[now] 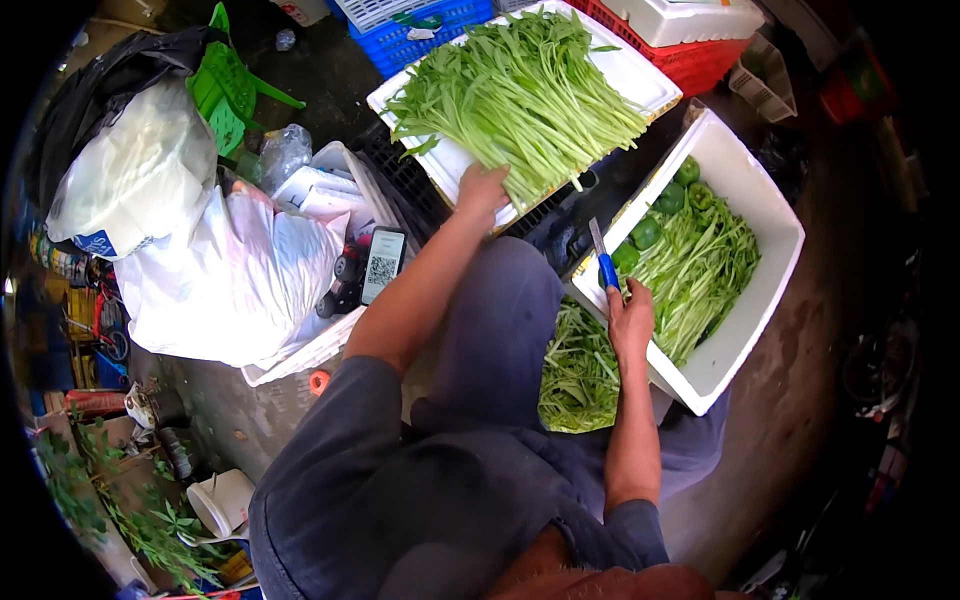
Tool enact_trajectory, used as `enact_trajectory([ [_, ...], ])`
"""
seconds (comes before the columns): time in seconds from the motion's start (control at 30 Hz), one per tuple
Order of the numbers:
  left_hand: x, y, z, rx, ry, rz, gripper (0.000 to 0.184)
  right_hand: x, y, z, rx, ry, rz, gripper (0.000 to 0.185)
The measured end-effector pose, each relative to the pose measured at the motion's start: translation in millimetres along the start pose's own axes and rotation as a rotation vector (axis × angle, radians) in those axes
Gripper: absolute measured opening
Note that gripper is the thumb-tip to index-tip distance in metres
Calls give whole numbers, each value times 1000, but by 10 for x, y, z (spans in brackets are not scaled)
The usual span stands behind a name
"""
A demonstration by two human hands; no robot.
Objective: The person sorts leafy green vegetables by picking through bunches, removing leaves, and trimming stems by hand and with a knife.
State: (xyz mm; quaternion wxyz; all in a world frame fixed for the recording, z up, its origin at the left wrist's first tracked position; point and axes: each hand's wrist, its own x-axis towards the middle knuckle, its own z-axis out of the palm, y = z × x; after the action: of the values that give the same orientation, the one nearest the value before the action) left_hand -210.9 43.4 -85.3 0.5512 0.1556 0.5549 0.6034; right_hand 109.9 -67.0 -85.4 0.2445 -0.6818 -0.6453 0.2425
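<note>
A broad pile of long-stemmed leafy greens [520,100] lies on a white foam tray [650,85]. My left hand [482,190] is at the near edge of the pile, its fingers curled at the stem ends and partly hidden. My right hand [630,315] is closed round the blue handle of a knife [607,270], blade pointing up and away. Beneath and beside the knife stands a tilted white foam box [775,200], with cut greens [690,270] and several green peppers [646,234] inside. More greens [578,375] sit low between my legs.
To the left, white plastic bags [230,280] and a phone showing a square code [383,265] lie on a white crate [365,170]. A green plastic chair [228,85] stands behind. Blue [430,45] and red [690,65] crates are at the back. An orange ring [319,382] is on the floor.
</note>
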Motion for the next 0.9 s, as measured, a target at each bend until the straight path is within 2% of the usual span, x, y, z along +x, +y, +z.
enact_trajectory([
  [0.1, -28, -62, 134, 130, 102, 65, 48, -16, 57, -129, 96, -16, 46, 42],
  [0.2, 153, -248, 107, 215, -22, 284, 65, 11, 467, -137, 138, 10, 124, 42],
  [0.23, 139, -196, 134, 290, -21, 258, 68, 17, 581, -167, 126, 36, 129, 42],
  [0.33, 80, -115, 203, 463, 41, 291, 68, 33, 909, -309, 85, 40, 133, 41],
  [0.47, -34, -18, 34, 288, 49, -29, 29, 55, 1468, -478, 53, -8, 218, 39],
  [0.53, 61, -2, -289, 277, -94, -84, 46, 105, 1744, -572, 34, -13, 299, 36],
  [0.6, -217, 161, -163, 241, 26, -14, 58, 198, 2040, -564, 50, -11, 351, 34],
  [0.67, -161, 210, -439, 393, 1, 110, 67, 304, 2256, -537, 12, -24, 375, 33],
  [0.73, -535, 409, -25, 417, 55, 436, 65, 418, 2453, -492, -67, -60, 398, 31],
  [0.8, -967, 667, 475, 362, -81, 419, 62, 496, 2646, -443, -190, -126, 426, 30],
  [0.83, -1084, 703, 678, 363, -190, 391, 50, 579, 2786, -369, -281, -215, 389, 31],
  [0.87, -1202, 697, 896, 387, -294, 348, 47, 677, 2939, -273, -371, -301, 349, 31],
  [0.9, -1323, 667, 1119, 413, -400, 304, 44, 724, 2979, -229, -397, -284, 389, 32],
])
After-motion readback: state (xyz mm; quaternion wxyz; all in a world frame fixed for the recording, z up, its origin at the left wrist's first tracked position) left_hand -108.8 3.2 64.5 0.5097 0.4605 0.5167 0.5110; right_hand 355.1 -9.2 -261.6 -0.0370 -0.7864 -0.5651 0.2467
